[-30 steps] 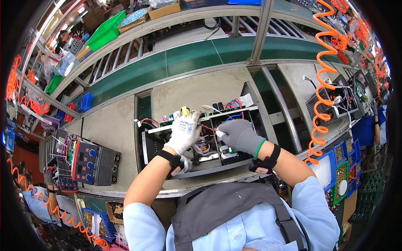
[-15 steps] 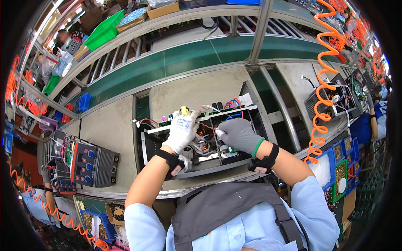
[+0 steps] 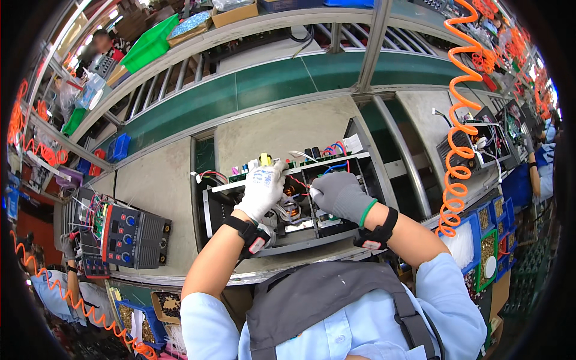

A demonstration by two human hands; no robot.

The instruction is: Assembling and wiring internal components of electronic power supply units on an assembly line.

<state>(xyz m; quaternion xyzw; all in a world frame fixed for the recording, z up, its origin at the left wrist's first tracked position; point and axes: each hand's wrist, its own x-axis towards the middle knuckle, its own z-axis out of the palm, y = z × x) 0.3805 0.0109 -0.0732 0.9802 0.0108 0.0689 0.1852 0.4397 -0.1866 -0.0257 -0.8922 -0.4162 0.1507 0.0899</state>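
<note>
An open metal equipment chassis lies in front of me, with a circuit board, coils and wiring inside. My left hand, in a white glove, is closed at the board's edge beside a yellow-topped component; what its fingertips hold is hidden. A thin twisted red wire spans the gap between my hands. Its right end meets the closed fingertips of my right hand, which wears a grey glove with a green cuff. Beneath my hands, white cables and copper coils show inside the chassis.
At left stands a unit with blue knobs. Another open chassis sits at right, behind a hanging orange coiled hose. Parts bins line the right side. Beyond the bench runs a green conveyor. Co-workers' arms show at both sides.
My right hand has shifted very slightly, its fingertips still at the red wire. My left hand stays almost in place. At far left, a co-worker's hand has moved a little.
</note>
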